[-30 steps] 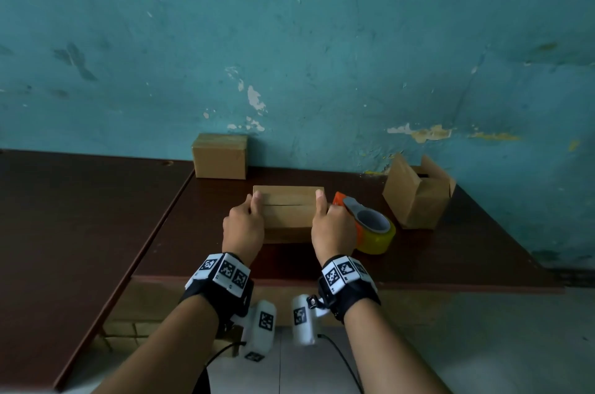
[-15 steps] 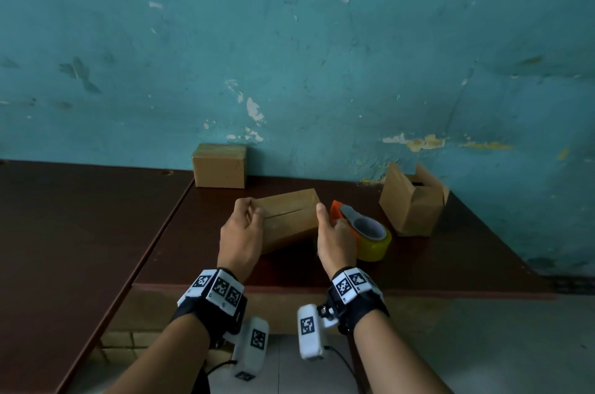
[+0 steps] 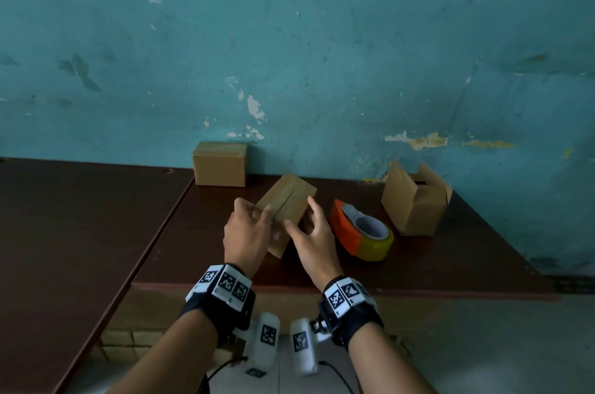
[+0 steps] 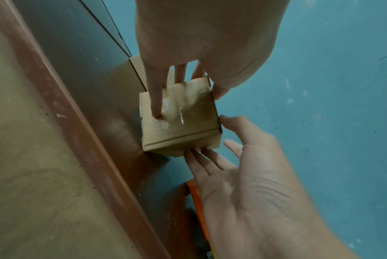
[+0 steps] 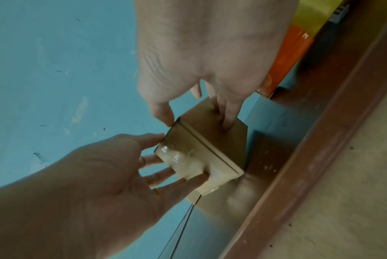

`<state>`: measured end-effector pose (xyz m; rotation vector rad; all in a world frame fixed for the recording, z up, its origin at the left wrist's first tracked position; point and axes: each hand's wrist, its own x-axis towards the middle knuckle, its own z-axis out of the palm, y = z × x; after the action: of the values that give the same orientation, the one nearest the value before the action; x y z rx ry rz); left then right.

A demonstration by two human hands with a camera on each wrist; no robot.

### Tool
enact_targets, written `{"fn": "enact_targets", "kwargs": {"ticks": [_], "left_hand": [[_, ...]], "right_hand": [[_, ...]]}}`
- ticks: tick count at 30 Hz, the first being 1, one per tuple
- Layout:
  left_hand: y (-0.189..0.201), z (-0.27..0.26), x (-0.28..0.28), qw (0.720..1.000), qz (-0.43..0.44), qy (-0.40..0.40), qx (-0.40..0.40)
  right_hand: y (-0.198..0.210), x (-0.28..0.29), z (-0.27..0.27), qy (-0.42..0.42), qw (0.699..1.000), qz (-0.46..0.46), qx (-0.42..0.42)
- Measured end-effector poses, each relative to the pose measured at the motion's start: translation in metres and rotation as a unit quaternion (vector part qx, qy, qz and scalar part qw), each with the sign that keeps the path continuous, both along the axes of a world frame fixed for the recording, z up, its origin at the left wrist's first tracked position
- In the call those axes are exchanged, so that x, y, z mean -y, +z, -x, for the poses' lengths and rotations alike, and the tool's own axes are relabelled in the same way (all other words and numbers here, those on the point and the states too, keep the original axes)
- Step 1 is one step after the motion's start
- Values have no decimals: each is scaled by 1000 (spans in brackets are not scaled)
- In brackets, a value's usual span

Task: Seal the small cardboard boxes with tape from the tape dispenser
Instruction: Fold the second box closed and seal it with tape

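Swung round since a moment ago, the middle cardboard box now sits at an angle with its centre seam running away from the person, where it lay square to the wall before. It is tipped up, one lower corner seemingly on the dark brown surface, though the head view leaves the contact unclear. The left hand grasps its near end, thumb on top and fingers spread over the end face; the right hand takes the other side, thumb at the top edge and fingers underneath, so both grips are closed on the box.

As for progress, glossy clear tape shows on the end face in the right wrist view, yet the top seam looks bare, a dark slit between the two flaps. I judge this box partly sealed at best. The closed box by the wall looks finished, with a faint sheen on top. The open box to the right, flaps standing up, is untouched. The tape dispenser lies idle just right of the right hand.

The boxes are matte, plain brown corrugated card with sharp creases. The dispenser is smooth orange plastic holding a yellowish translucent roll. Behind, the teal wall is chipped and patchy.
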<state>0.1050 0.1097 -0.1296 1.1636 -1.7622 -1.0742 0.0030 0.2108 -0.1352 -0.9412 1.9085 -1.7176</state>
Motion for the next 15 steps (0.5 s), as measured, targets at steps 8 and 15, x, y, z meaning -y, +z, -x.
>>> {"fn": "enact_targets", "kwargs": {"ticks": [8,15], "left_hand": [[-13,4,0,997,26,-13,69],[-11,12,11,994,17,-25,106]], "right_hand": [[-4,4,17,37,996,-29,-71],[1,12,31,37,999,-10,-22]]}}
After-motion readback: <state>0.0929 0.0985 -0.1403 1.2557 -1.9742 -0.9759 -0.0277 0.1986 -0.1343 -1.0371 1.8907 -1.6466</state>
